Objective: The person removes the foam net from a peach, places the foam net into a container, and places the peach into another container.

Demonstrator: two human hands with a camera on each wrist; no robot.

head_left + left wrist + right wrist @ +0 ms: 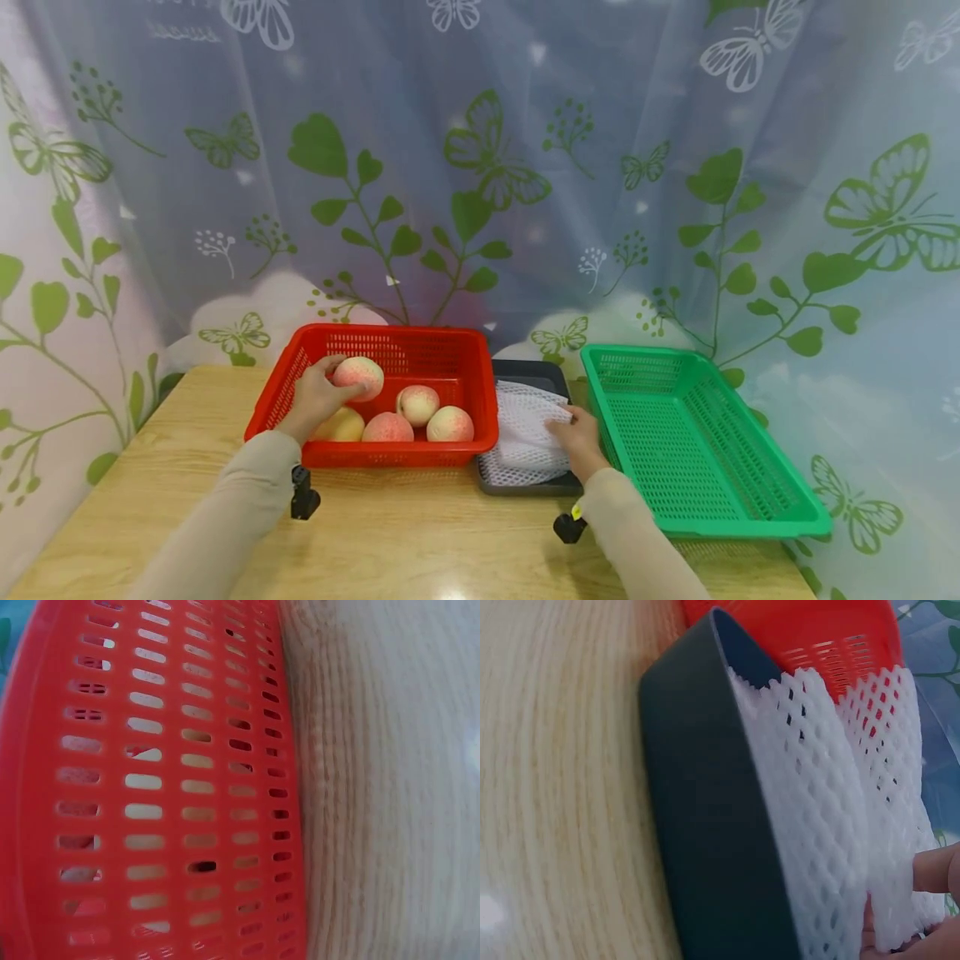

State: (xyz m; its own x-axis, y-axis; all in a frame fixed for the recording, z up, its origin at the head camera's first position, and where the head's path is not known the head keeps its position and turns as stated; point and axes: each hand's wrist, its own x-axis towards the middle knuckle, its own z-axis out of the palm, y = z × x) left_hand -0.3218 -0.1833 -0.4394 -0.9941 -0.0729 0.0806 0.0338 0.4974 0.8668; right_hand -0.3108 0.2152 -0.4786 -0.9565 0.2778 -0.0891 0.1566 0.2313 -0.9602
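In the head view my left hand (317, 398) grips a pink-and-cream peach (360, 378) inside the red basket (397, 454). Below it in the basket lie several more peaches, among them a yellowish one (342, 426), a pink one (387, 427) and a pale one (451, 424). My right hand (579, 437) pinches a white foam net sleeve (534, 408) at its right end, above the dark grey tray (491, 482). In the right wrist view, thumb and fingers (936, 870) hold the netting (889, 802), with more foam sleeves (802, 802) beneath it in the tray.
To the right stands a green basket (697, 450), slightly angled, with nothing in it. The wooden table (420, 533) runs along the front. A curtain (570, 167) with butterflies and leaves hangs right behind the baskets. The left wrist view shows mostly the red basket's slotted wall (169, 795).
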